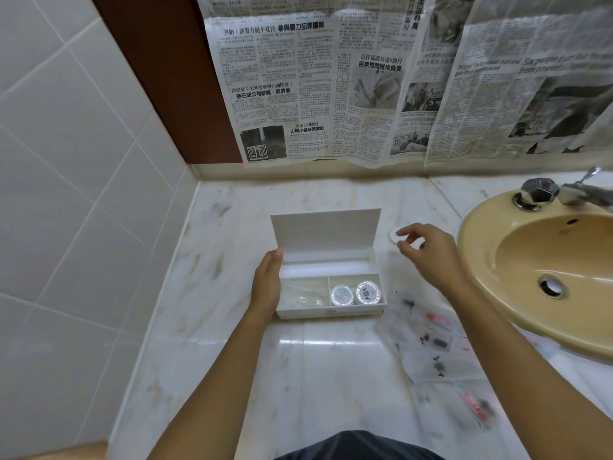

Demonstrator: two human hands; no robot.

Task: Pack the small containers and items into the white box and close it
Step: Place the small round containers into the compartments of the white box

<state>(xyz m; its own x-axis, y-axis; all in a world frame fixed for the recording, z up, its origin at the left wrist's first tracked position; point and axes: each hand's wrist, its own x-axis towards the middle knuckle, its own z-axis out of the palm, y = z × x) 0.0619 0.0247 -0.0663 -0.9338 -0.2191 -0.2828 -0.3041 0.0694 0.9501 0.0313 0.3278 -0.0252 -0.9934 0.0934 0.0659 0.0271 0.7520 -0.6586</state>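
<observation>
The white box [326, 312] stands on the marble counter with its lid [326, 232] raised at the back. Its right compartment holds two round white containers [341, 295] side by side; the left compartment holds a clear wrapped item [303, 292]. My left hand [267, 282] rests flat against the box's left side. My right hand [428, 250] hovers to the right of the lid, fingers spread over a third round white container [394, 234] lying on the counter. Whether the fingers touch it I cannot tell.
Several clear plastic packets [434, 346] with small dark and red items lie on the counter right of the box. A beige sink [481, 303] with a chrome tap [539, 192] fills the right side. Newspaper [365, 88] covers the back wall; tiles line the left wall.
</observation>
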